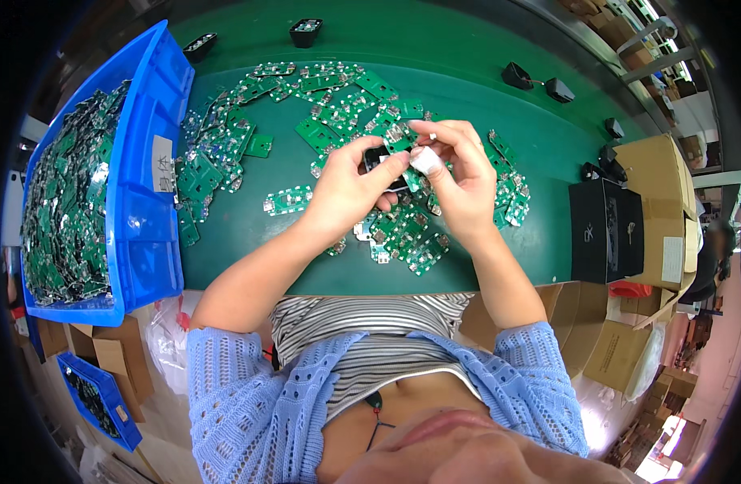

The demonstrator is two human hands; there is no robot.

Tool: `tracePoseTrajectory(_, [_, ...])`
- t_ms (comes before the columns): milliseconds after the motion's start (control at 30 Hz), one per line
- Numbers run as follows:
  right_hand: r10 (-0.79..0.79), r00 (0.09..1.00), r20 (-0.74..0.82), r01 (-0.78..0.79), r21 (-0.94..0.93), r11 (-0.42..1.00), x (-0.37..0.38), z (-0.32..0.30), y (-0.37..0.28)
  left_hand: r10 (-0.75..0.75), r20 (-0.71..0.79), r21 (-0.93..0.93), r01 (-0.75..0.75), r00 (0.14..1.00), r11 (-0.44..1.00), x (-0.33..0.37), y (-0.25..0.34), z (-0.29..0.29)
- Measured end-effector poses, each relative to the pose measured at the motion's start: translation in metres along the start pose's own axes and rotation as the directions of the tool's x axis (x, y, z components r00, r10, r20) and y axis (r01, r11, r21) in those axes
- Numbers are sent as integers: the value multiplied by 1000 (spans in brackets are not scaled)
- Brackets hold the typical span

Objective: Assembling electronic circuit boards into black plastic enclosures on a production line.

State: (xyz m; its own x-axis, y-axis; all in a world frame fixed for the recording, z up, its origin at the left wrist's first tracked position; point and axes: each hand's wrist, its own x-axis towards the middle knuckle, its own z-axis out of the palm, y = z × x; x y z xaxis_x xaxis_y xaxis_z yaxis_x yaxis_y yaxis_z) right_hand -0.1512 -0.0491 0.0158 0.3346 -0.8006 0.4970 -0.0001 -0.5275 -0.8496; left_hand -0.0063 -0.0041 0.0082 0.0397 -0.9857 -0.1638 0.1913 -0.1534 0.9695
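My left hand (350,181) is wrapped round a small black casing (374,160), partly hidden by the fingers. A green circuit board (398,137) stands just above the casing, between the two hands. My right hand (466,173) curls in from the other side, its index fingertip at the board's edge. White wrapping (425,160) covers the tip of my right thumb, which comes close to the left thumb. A tiny white piece (433,136) shows between the right fingers. Loose circuit boards (407,230) lie under and around both hands; a single board (288,200) lies beside my left wrist.
A blue bin (144,234) heaped with boards stands at the left. Black casings (306,32) sit along the far side, others (517,77) at far right. A black box (600,234) and cardboard box (657,202) stand at the right of the green table (540,250).
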Motion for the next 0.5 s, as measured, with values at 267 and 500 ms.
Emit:
tracePoseTrajectory(267, [-167,986,-6,160,-268,950,8,-5,-3,125,-64,-75,-130,990,989,-6,9,7])
tracePoseTrajectory(500, [-392,839,379,539,-684,492,21,-7,-14,627,-145,408,-531,765,743,-5,10,4])
